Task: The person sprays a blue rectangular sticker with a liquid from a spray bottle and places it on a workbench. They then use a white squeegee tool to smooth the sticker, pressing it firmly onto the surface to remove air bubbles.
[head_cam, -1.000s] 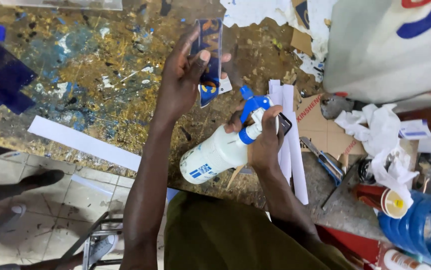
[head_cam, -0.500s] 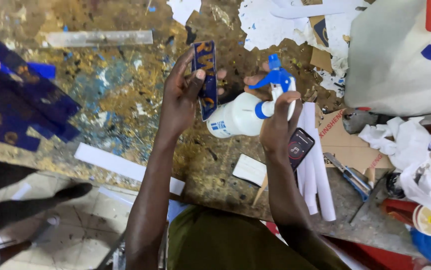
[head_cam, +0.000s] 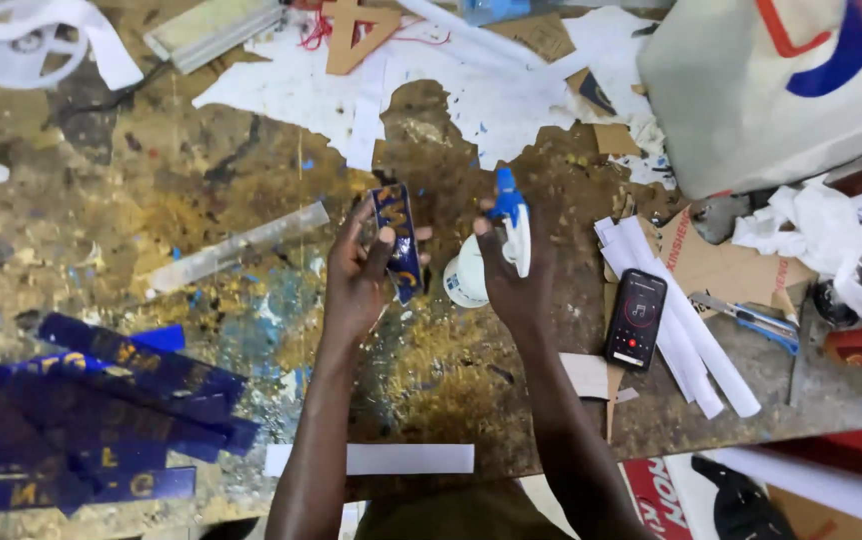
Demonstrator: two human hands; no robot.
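Blue strip [head_cam: 397,240] at frame centre is pinched upright in left hand [head_cam: 359,280] – face turned toward the nozzle – while right hand [head_cam: 513,285] clenches white spray bottle [head_cam: 481,265] just beside, angled to wet it.

A worn wooden workbench [head_cam: 151,200] fills the view, its top blotched with gold, blue and white paint. Torn white paper scraps [head_cam: 291,90] litter its far side, and cardboard [head_cam: 721,265] lies at the right. A white paper strip [head_cam: 371,459] sits at the near edge. Lighting is even and bright.
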